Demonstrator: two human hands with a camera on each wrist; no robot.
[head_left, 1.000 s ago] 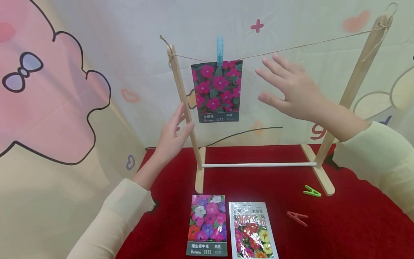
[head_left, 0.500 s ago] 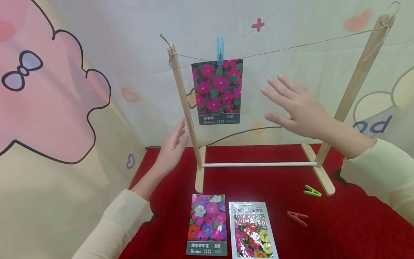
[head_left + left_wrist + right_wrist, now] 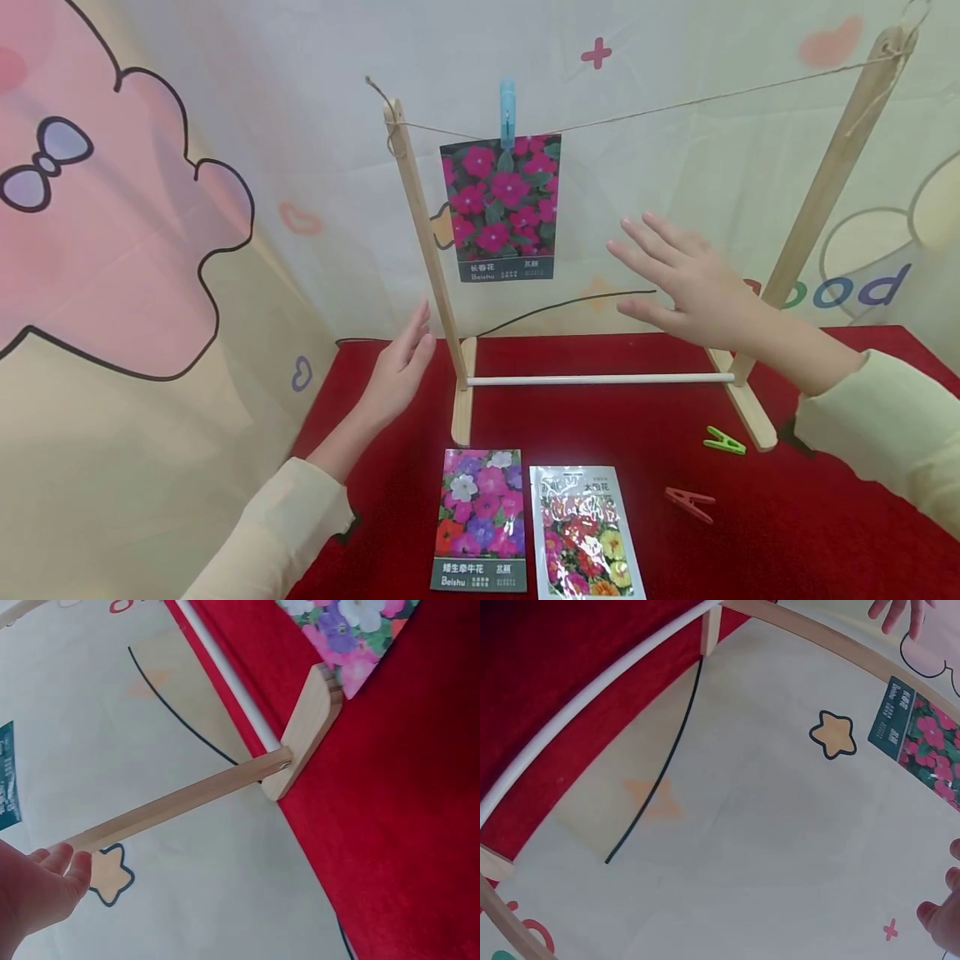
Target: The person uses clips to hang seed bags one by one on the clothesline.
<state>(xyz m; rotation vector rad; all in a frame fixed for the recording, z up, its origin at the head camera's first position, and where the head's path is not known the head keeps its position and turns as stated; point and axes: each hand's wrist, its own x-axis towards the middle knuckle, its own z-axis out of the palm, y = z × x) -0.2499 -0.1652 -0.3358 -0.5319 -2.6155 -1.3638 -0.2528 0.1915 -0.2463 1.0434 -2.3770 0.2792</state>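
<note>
A seed packet with pink flowers hangs from the string, held by a blue clothespin. My left hand is beside the left wooden post, fingers fairly straight, holding nothing. To the right of the hanging packet and lower than the string, my right hand is in the air with spread fingers and nothing in its grasp. On the red cloth lie a petunia-type packet and a silver-edged packet. Near them are a red clothespin and a green clothespin.
The string slopes up to the taller-looking right post. A white rod joins the posts low down, above the red cloth. Behind stands a printed cloth backdrop.
Both hands have come down, the right one from near the string and the left one along its post. The hanging packet and the things on the cloth stay in place.
</note>
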